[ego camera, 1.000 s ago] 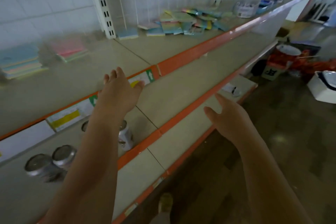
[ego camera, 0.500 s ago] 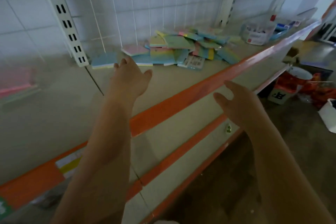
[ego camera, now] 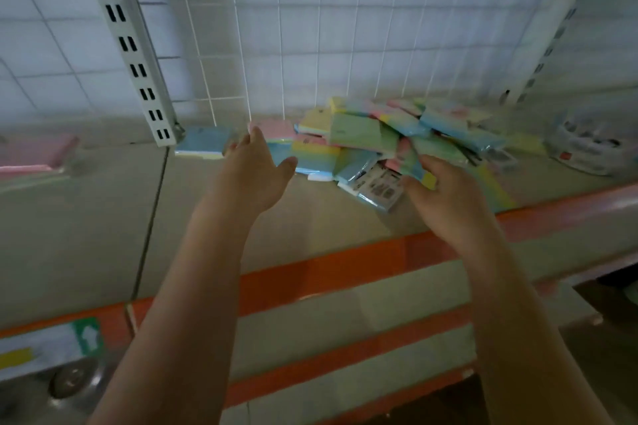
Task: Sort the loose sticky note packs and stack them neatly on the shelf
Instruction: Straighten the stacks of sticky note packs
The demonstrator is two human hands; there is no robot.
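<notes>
Centre frame, my left hand (ego camera: 253, 176) reaches flat and unclenched; my right hand (ego camera: 445, 193), fingers curled, meets the jumbled heap of pastel plastic-wrapped sticky note packs (ego camera: 379, 138), apparently to gather some, its grasp unclear.

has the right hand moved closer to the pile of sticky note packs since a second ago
Yes. The right hand was out past the shelf's orange front edge; now it is over the shelf, its fingers at the near side of the pile of sticky note packs.

Plastic bag (ego camera: 587, 145); tin can (ego camera: 74, 378).
</notes>
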